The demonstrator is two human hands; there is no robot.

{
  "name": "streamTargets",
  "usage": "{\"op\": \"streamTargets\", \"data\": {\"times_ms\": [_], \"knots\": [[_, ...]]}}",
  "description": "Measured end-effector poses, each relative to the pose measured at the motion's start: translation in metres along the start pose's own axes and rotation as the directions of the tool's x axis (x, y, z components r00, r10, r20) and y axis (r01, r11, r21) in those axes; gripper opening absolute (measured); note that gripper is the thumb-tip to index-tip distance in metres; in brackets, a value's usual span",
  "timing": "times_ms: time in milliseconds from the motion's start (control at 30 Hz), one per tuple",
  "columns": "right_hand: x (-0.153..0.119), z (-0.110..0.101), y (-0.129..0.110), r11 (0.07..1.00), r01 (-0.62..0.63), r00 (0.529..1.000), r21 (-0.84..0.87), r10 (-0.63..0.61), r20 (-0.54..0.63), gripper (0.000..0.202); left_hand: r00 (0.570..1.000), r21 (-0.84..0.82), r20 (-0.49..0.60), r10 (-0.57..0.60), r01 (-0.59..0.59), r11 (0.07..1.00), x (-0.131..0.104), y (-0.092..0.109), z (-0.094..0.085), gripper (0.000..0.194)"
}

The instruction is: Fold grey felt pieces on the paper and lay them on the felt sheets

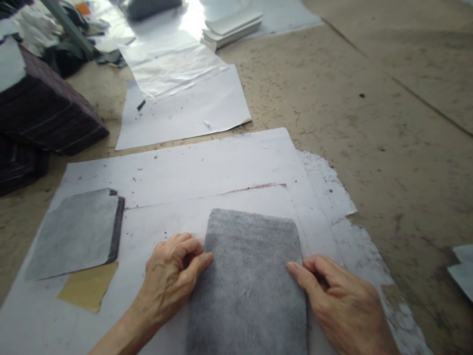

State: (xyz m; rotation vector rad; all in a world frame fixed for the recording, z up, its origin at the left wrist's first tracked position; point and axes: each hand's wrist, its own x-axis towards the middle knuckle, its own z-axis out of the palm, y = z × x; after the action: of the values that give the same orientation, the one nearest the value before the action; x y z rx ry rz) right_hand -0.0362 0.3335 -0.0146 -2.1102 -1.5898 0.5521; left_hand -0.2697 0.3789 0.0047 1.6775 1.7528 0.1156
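A grey fabric-like panel (251,291) lies in front of me on white paper (177,172), its lower end cut off by the frame. My left hand (173,271) pinches its left edge, thumb on top and fingers curled beneath or beside it. On the opposite edge my right hand (336,296) grips in the same way, its thumb tip resting on the panel. To the left sits a small stack of similar grey pieces (77,231) with dark edges. A tan scrap (90,286) sticks out from under that stack.
A tall block of dark stacked pieces (55,103) stands at the far left. Farther back are another white sheet (192,108), a pile of white pads (232,27) and heaped cloth scraps (66,39). Brown, speckled table covering (369,123) extends to the right, with a pale piece (461,268) at the edge.
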Motion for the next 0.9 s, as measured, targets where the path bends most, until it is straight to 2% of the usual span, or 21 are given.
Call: {"op": "streamTargets", "data": {"times_ms": [167,400,667,800,900], "knots": [[0.0,-0.001,0.0,1.0,0.006,1.0,0.026,-0.006,0.019,0.036,0.998,-0.04,0.049,-0.024,0.026,0.999,0.001,0.004,-0.004,0.028],[0.001,-0.002,-0.002,0.998,0.069,0.998,0.01,-0.069,0.005,0.035,1.0,-0.024,0.03,-0.009,0.01,1.0,0.001,0.004,-0.003,0.028],[-0.002,0.002,-0.001,0.967,0.216,0.971,-0.133,-0.227,-0.072,0.035,0.994,0.093,-0.06,0.091,-0.085,0.992,-0.004,-0.003,0.006,0.025],[-0.006,0.003,-0.001,0.942,0.224,0.961,-0.251,-0.256,-0.103,0.033,0.982,0.205,-0.111,0.152,-0.127,0.97,-0.007,-0.006,0.012,0.022],[-0.003,0.002,0.001,0.911,0.306,0.923,-0.278,-0.355,-0.149,0.021,0.969,0.218,-0.185,0.164,-0.122,0.968,-0.006,-0.008,0.014,0.011]]}}
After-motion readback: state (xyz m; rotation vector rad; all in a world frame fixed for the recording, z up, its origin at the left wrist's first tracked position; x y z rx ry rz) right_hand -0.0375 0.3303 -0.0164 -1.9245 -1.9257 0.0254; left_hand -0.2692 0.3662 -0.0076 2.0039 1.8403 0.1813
